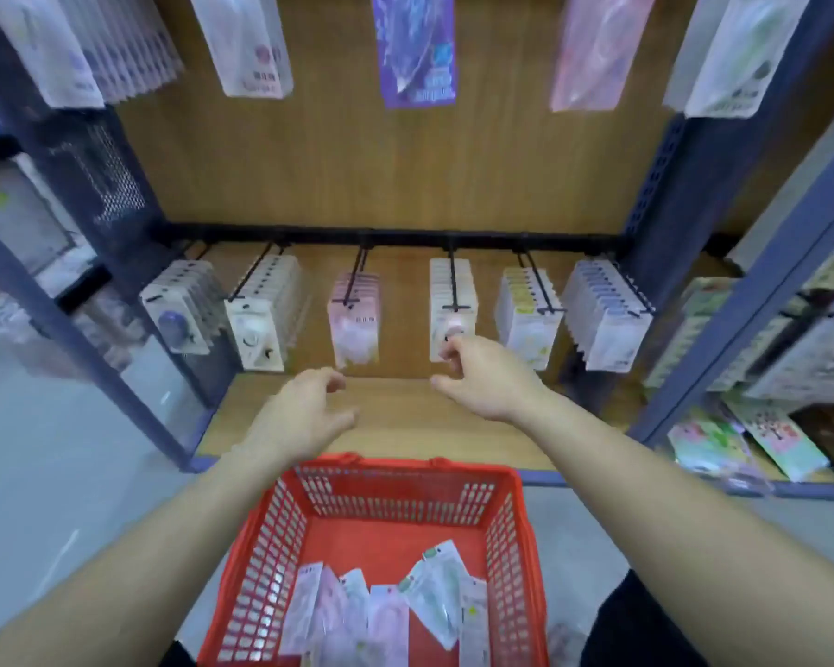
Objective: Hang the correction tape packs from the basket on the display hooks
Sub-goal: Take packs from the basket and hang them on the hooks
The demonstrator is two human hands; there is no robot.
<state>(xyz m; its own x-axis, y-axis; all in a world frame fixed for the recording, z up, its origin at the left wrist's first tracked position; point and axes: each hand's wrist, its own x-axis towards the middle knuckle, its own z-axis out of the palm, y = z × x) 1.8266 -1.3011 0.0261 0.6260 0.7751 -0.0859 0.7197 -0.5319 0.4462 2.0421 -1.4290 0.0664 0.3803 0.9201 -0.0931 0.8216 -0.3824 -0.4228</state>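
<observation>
On my feed the left hand [304, 406] hangs over the wooden shelf board [405, 426], just beyond the far rim of the red basket [504, 546]. Its fingers are loosely curled and it holds nothing. The right hand [482, 377] reaches further in, with its curled fingertips [449, 351] against the lower part of the front pack [451, 324] on the 4th hook [452, 281] counted from the left. The thumb stands apart from the fingers, and the picture is too blurred for me to tell whether that hand grips the pack or only touches it. I count 6 hooks along the black rail [396, 232], each carrying a row of hanging packs. The correction tape packs [391, 613] not yet hung lie in a loose heap on the basket floor at the near end, some overlapping, with 1 green-printed pack [434, 589] tilted across the others. The basket sits low between both forearms, in front of the shelf. Higher on the back panel [405, 161] hang longer packets [415, 50] in white, purple and pink
</observation>
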